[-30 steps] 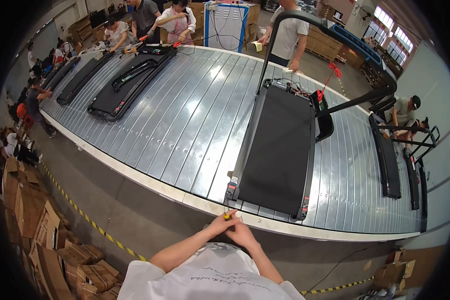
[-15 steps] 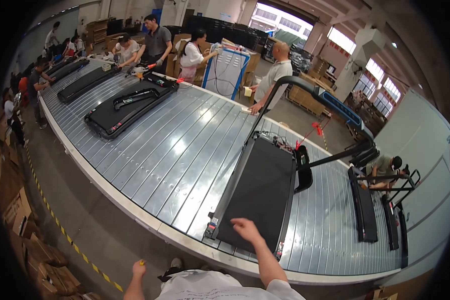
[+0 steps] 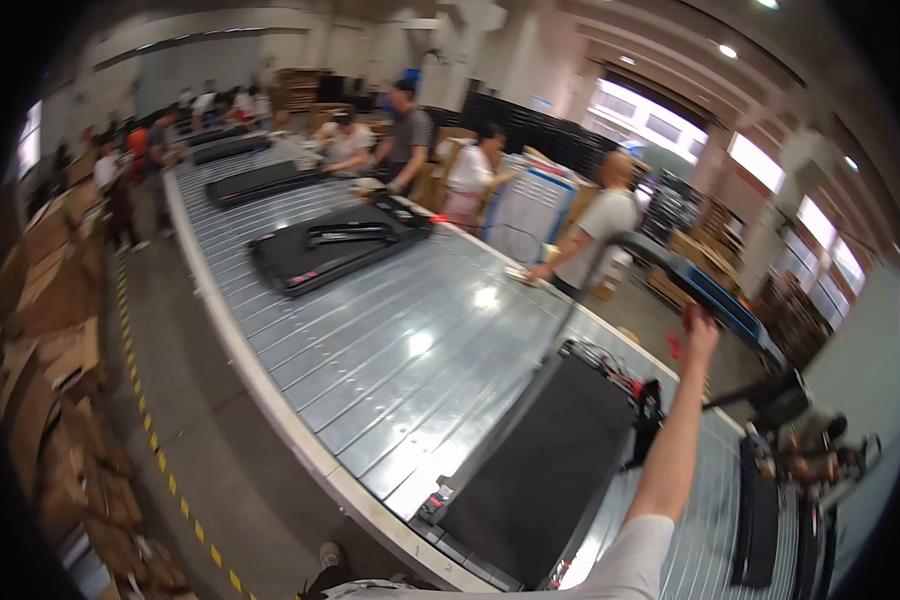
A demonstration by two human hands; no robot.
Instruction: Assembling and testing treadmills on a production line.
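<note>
Right hand raised to a treadmill's handlebar on a metal slat conveyor.

Nearest, the treadmill (image 3: 545, 470) lies on the ribbed, shiny conveyor (image 3: 370, 350), its flat black matte belt deck close to the near edge. The right hand (image 3: 700, 325) reaches up, fingers curled around the dark curved handlebar (image 3: 660, 255). The left hand is out of view. Farther off lies a folded black treadmill (image 3: 335, 250), with workers beyond.

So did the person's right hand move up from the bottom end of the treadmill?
Yes. The right hand went from the treadmill's near end up to its raised handlebar.
</note>
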